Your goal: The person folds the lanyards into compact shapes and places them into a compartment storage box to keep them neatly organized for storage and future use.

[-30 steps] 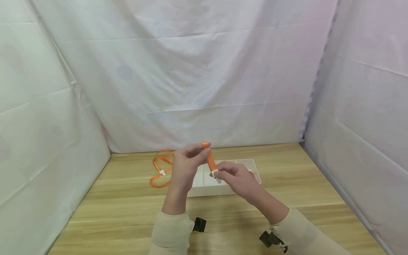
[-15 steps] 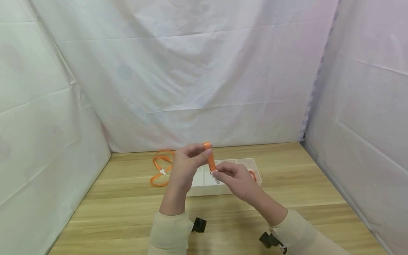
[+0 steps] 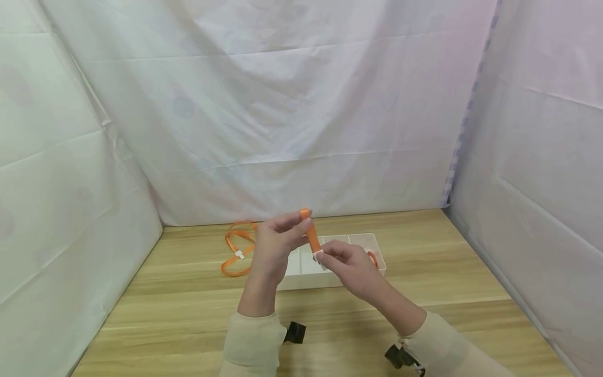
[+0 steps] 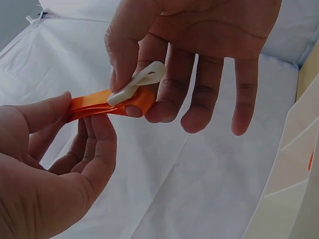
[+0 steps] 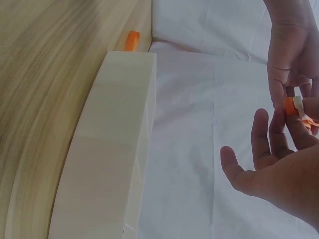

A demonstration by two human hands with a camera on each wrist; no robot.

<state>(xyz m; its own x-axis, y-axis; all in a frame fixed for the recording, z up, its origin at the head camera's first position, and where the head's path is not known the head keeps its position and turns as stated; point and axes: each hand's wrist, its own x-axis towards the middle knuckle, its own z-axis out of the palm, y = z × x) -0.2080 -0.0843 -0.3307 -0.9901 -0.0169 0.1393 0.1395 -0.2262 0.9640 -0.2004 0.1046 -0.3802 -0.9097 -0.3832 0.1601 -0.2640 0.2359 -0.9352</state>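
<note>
Comprised a pale wood-grain tabletop (image 3: 198,324), closed in at left, far side and right by creased white cloth hangings (image 3: 301,115), with a blue checked strip (image 3: 464,136) down the far right corner. Included, toward the far middle, a white divided tray (image 3: 308,283) set lengthwise from left to right, with an orange strand (image 3: 374,257) in the right-end compartment. Included also, on the wood just left of the tray, a looped orange lanyard (image 3: 230,243) with a white buckle (image 3: 239,255), partly hidden behind the left hand (image 3: 274,248).

Showed the left hand drawn to a pinch, thumb and fingertips clamped on an orange folded webbing strap (image 3: 313,239). Showed the right hand (image 3: 350,266) likewise nipped together at thumb and forefinger, on a white plastic clip (image 4: 132,85) at the strap's near end, with the other three fingers spread clear.

Was held in the air over the tray, between both hands. Ran, by the long axis, mostly far to near, slanting slightly right. Pointed clip end near and right, opposite end far and left, bent over at the left fingertips. Showed stacked webbing layers from the left wrist, and an open loop in the clip.
</note>
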